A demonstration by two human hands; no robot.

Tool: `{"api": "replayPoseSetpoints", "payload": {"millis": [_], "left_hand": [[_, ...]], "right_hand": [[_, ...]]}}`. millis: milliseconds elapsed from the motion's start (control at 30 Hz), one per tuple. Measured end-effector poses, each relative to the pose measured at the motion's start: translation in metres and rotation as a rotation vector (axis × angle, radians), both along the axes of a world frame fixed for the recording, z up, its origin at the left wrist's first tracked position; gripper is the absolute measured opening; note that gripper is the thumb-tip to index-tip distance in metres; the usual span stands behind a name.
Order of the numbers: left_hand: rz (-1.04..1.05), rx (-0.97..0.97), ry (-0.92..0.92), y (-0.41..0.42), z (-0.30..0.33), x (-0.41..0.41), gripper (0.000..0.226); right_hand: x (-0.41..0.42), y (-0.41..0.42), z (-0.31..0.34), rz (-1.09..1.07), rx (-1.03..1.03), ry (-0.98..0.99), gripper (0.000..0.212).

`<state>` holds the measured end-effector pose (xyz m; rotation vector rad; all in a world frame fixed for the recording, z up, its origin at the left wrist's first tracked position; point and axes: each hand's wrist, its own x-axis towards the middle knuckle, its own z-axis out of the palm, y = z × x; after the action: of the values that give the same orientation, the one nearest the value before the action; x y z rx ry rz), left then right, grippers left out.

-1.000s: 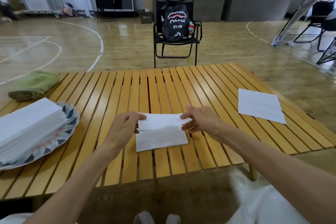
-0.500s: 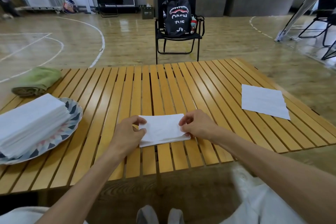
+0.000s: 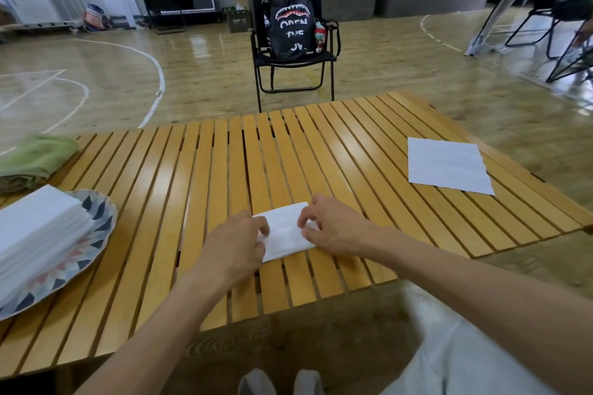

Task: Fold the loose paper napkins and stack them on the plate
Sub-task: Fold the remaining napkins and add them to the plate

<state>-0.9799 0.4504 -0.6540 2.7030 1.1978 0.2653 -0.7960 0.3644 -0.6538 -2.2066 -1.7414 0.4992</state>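
Nearest to us, our left hand (image 3: 236,242) and right hand (image 3: 333,228) sit at either end of the folded napkin (image 3: 286,232), which lies flat on the slatted wooden surface (image 3: 205,189) close to its near edge. Both hands have their fingers curled down onto the paper, the left over the left end and the right over the right end. We judge they are pinching or pressing the ends to set the fold, though the fingertips hide the contact and we cannot tell a pinch from a press. The ends of the napkin are covered, so we cannot say whether the layers line up there.

To our left, the patterned plate (image 3: 96,218) carries the stack of folded napkins (image 3: 35,234), placed within easy reach so each finished piece can go straight across. The frame cuts off the stack and plate on the left, so their full extent is not visible.

Further out on the right, one loose napkin (image 3: 447,165) lies unfolded and flat, well apart from our hands, presumably waiting its turn. At the far left a rolled green cloth (image 3: 33,157) rests at the corner of the surface, also partly cut off.

Beyond the surface stands a black folding chair (image 3: 266,67) holding a dark backpack (image 3: 290,29); its print is partly unreadable.
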Motion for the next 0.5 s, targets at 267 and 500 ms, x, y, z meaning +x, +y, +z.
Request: {"api": "replayPoseSetpoints", "payload": {"millis": [267, 500], "left_hand": [[-0.086, -0.052, -0.204, -0.034, 0.009, 0.149, 0.018], [-0.322, -0.083, -0.057, -0.051, -0.008, 0.266, 0.045]], "right_hand": [[0.099, -0.028, -0.006, -0.485, 0.264, 0.153, 0.014], [0.238, -0.089, -0.005, -1.013, 0.216, -0.135, 0.030]]}}
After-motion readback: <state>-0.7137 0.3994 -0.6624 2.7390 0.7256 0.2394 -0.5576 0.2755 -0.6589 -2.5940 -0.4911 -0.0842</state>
